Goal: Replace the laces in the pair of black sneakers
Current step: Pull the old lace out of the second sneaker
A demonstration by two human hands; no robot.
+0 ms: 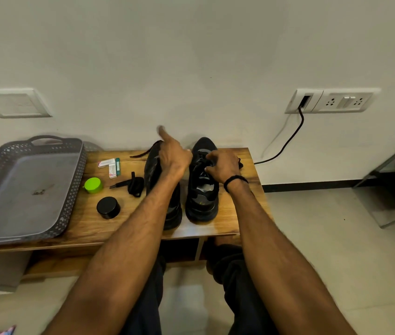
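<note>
Sneakers: left sneaker point(153, 172) and right sneaker point(202, 192) stand side by side on the wooden surface point(230, 213), toes to the far wall.
Left hand point(174, 157): raised over the left sneaker, forefinger stretched out and blurred; a loose lace point(143, 152) trails left from it; whether it grips the lace cannot be told.
Right hand point(223, 165): fingers curled on the right sneaker's lacing; black band point(236, 181) at the wrist.
Spare lace point(134, 186): bundled, just left of the sneakers.
Tray point(22, 170): grey, perforated, at the surface's left end.
Small boxes point(109, 166): print too small to read.

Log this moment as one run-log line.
left hand: above left sneaker, grip unclear | right hand: pinching laces of right sneaker | spare lace: bundled on bench, beside left sneaker
</note>
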